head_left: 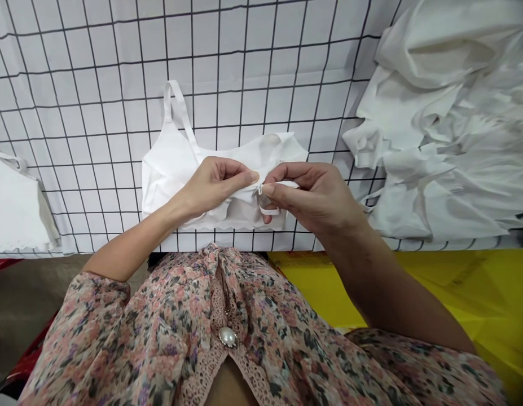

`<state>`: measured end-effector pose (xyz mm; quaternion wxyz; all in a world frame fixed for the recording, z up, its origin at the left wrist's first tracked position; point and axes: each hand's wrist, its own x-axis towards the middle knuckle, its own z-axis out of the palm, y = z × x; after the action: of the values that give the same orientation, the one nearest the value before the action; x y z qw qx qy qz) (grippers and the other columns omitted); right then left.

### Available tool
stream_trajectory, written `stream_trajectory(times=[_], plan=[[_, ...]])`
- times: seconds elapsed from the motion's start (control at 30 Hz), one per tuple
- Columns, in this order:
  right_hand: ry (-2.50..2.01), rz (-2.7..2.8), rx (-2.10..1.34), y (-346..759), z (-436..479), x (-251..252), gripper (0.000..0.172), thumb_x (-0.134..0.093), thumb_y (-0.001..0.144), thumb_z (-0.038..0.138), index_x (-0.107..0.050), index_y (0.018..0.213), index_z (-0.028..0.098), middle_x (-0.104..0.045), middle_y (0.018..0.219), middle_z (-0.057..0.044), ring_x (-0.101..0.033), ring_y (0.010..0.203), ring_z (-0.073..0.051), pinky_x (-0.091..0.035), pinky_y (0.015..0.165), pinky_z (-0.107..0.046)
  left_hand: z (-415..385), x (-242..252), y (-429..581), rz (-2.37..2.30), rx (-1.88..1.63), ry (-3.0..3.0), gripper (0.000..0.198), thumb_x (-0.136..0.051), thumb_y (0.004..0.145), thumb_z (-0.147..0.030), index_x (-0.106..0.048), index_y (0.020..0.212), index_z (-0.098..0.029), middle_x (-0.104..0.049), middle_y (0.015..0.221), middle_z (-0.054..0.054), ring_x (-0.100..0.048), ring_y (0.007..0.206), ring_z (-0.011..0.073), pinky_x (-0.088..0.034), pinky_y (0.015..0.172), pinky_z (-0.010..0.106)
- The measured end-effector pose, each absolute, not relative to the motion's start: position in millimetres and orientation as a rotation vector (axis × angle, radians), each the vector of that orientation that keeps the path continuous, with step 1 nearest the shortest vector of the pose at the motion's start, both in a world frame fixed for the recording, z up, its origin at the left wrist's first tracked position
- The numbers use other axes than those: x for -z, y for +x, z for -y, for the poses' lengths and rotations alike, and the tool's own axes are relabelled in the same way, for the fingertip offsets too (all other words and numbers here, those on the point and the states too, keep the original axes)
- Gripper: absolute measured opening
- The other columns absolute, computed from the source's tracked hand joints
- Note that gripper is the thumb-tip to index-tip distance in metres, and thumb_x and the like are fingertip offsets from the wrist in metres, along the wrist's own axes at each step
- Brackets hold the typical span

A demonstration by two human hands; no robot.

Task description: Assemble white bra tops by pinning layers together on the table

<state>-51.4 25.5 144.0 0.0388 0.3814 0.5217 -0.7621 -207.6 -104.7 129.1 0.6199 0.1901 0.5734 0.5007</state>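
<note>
A white bra (168, 163) lies on the table in front of me, its left strap standing up in a loop toward the far side. At its right half, my left hand (221, 183) pinches the fabric between thumb and forefinger. Close beside it, my right hand (310, 192) pinches a thin white strap (269, 212) with a small hook or ring at the fingertips. Both sets of fingertips almost meet there. The exact join between strap and bra is partly hidden by the fingers.
A white cloth with a black grid (253, 73) covers the table. Piled white garments (451, 146) lie at the right. Another white garment (18, 208) with a scalloped hem rests at the left edge. Below the table's front edge, a yellow surface (464, 304) shows at the right.
</note>
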Motion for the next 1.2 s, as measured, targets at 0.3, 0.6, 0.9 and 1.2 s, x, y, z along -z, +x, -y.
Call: stream_trajectory(times=[0.3,0.6,0.9,1.2], plan=[[1.206,-1.530,2.360,-51.4,-22.1,-140.9,0.039,-0.102,0.067,0.039,-0.068,0.067,0.020,-0.058,0.057,0.002,-0.055,0.050,-0.011,-0.056,0.045,-0.029,106.4,-127.0,-208.3,-1.324,-1.131,0.505,0.036,-0.081,0.097,-0.041,-0.070,0.075,-0.016,-0.053,0.064,-0.003,-0.037,0.057,0.0055,-0.026,0.052,0.024],[1.208,-1.624,2.349,-46.0,-24.3,-140.9,0.035,-0.101,0.069,0.037,-0.070,0.068,0.021,-0.059,0.059,0.002,-0.056,0.048,-0.012,-0.056,0.045,-0.031,106.7,-124.0,-207.5,-1.350,-1.136,0.601,0.035,-0.074,0.102,-0.033,-0.065,0.073,-0.016,-0.050,0.063,-0.003,-0.035,0.056,0.0047,-0.027,0.051,0.024],[1.174,-1.659,2.339,-47.0,-23.3,-142.5,0.028,-0.098,0.070,0.030,-0.072,0.069,0.021,-0.061,0.058,0.002,-0.057,0.046,-0.012,-0.055,0.044,-0.030,108.1,-117.3,-207.2,-1.306,-1.180,0.621,0.036,-0.074,0.101,-0.032,-0.064,0.070,-0.016,-0.048,0.063,-0.003,-0.037,0.057,0.0059,-0.029,0.055,0.027],[1.139,-1.503,2.433,-47.5,-24.9,-138.0,0.040,-0.105,0.069,0.041,-0.071,0.069,0.020,-0.054,0.055,0.003,-0.051,0.048,-0.010,-0.054,0.043,-0.028,107.3,-113.8,-206.2,-1.290,-1.200,0.598,0.035,-0.078,0.099,-0.038,-0.068,0.073,-0.016,-0.051,0.065,-0.003,-0.036,0.058,0.0057,-0.027,0.053,0.026]])
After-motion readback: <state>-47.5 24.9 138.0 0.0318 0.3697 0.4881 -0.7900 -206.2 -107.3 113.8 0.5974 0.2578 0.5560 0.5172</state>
